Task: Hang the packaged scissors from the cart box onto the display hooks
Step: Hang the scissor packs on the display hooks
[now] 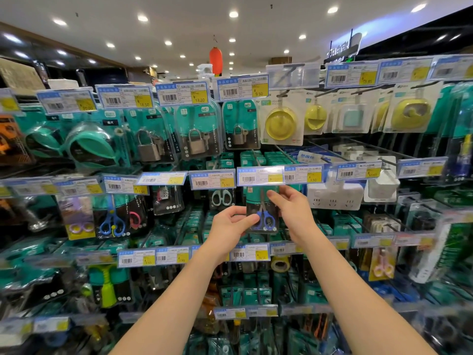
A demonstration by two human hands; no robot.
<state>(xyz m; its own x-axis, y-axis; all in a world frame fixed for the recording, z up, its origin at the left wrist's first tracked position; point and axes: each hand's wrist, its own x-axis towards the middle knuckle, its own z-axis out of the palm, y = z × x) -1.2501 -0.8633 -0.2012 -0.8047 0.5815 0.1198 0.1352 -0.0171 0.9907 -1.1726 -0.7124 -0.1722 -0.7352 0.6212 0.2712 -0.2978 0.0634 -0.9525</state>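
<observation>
Hands meet at one blister pack of blue-handled scissors (265, 213), raised in front of the pegboard display just under a price tag strip (260, 176). The left hand (229, 224) pinches the pack's lower left edge between thumb and fingers, which steadies the bottom so it does not swing. The right hand (294, 210) grips the right side higher up, thumb stretched toward the card's teal top, likely to steer the hang hole onto the display hook; the hook itself is hidden behind the price strip, so I cannot tell whether the pack is already threaded on it. Holding low with one hand and high with the other keeps the flat card upright and square to the rail. Neighbouring packs hang the same way: white-handled scissors (221, 198) just to the left, and another blue pair (112, 222) well apart further left. Padlocks (195, 143) fill the row above. The cart box is out of view. By my judgement this is the hanging step for one pack, with the card's top close to its peg
</observation>
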